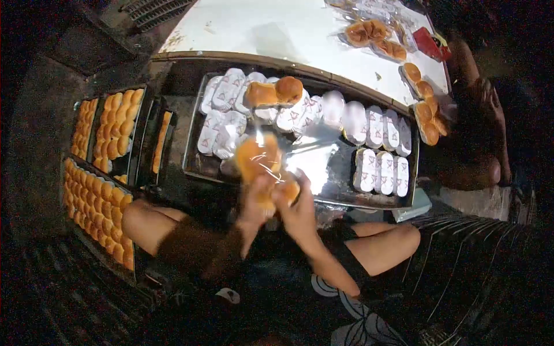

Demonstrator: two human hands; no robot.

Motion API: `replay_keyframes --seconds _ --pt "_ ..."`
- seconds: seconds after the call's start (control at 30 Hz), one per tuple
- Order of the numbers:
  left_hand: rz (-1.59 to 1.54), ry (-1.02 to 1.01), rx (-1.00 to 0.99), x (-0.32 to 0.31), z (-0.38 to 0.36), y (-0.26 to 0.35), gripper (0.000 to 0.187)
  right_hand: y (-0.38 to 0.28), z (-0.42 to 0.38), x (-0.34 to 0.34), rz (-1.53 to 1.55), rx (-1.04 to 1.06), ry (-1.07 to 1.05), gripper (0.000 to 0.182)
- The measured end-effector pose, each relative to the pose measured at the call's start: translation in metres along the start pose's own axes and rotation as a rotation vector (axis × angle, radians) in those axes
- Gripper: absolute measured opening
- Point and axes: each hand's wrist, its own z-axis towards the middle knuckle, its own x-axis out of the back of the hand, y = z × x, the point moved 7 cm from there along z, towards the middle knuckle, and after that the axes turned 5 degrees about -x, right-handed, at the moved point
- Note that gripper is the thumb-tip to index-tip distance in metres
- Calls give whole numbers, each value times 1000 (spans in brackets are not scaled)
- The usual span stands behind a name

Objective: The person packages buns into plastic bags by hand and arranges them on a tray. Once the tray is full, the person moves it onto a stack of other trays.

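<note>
Both hands are up close together over my lap: my left hand wraps under a bagged bun, and my right hand closes on a second bun at the wrap's lower end. Motion blur hides the fingertips, so I cannot tell exactly how they pinch the film. Those buns sit just above the near rim of the tray, touching nothing but my hands. I judge them light and very soft, easy to dent, and the clear film slick and crinkly, so I would cradle the bread from below with flat fingers and take the plastic by its loose edge, not squeeze the middle. In the tray lie rows of packs in white wrappers, with two bare buns resting on top of the far row. To my left stand racks full of loose buns. Beyond the tray is a white table with more bagged buns, and another person's arm rests at its right end.
</note>
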Motion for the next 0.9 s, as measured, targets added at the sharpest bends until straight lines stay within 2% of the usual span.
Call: replay_keyframes --seconds 0.03,0.07,0.13,0.17,0.2,0.27,0.3,0.33,0.37,0.4,0.43,0.47,0.5,0.53,0.57,0.6,0.63,0.67,0.7,0.73,0.77,0.8,0.83,0.87,0.9 --pt "494 -73 -370 -10 -13 2 48 -16 11 8 -26 35 132 68" --pt "277 219 -175 -7 -13 -12 43 -23 17 11 -104 -27 234 56" --pt "216 259 -8 7 -8 -7 43 -19 13 0 -202 159 125 62" --pt "183 274 130 0 -7 -2 38 -15 1 -2 -244 117 52 60" --pt "184 267 120 3 -8 -8 38 -16 0 2 -244 129 49 60" --pt "299 230 -53 10 -20 -24 34 -24 2 15 -564 223 171 54" --pt "277 282 -26 9 -26 -35 34 -13 15 23 -626 220 152 43" --pt "233 340 206 13 -31 -48 44 10 39 39 -597 24 71 32" --pt "470 205 215 13 -23 -48 43 7 64 62 -665 331 88 24" --pt "702 72 223 20 -14 -56 43 -24 81 85 -516 245 227 16" --pt "1158 -129 -170 22 -2 -56 42 -61 91 104 -529 215 459 18" --pt "1156 -126 -162 31 3 -62 42 -93 99 116 -441 193 550 20" --pt "1779 -434 -183 24 9 -77 36 -121 109 113 -290 453 483 34" --pt "2391 -773 -209 29 15 -94 31 -142 106 100 -298 631 510 49" --pt "2396 -760 -226 49 23 -100 31 -132 111 87 -344 588 393 54" --pt "2372 -784 -25 88 31 -116 24 -111 112 76 -393 545 273 59" --pt "2338 -802 167 110 40 -122 18 -69 102 67 -366 208 128 56" --pt "2426 -821 -15 65 29 -93 13 -40 84 52 -355 189 18 53" --pt "2265 -668 85 62 28 -75 13 10 58 50 -501 -174 -172 41" --pt "2096 -517 171 64 32 -60 13 60 30 49 -329 -93 -146 30" --pt "2091 -489 179 56 32 -48 13 82 0 39 -225 -194 -314 25" --pt "2129 -548 107 42 29 -40 13 138 -28 30 89 -551 -422 22" --pt "2161 -609 38 32 22 -36 13 133 -29 35 -183 -436 -293 18" --pt "2149 -591 65 28 16 -37 13 120 -33 40 -450 -309 -166 14" --pt "1919 -632 37 15 11 -43 13 117 -32 37 -453 -323 -181 14"
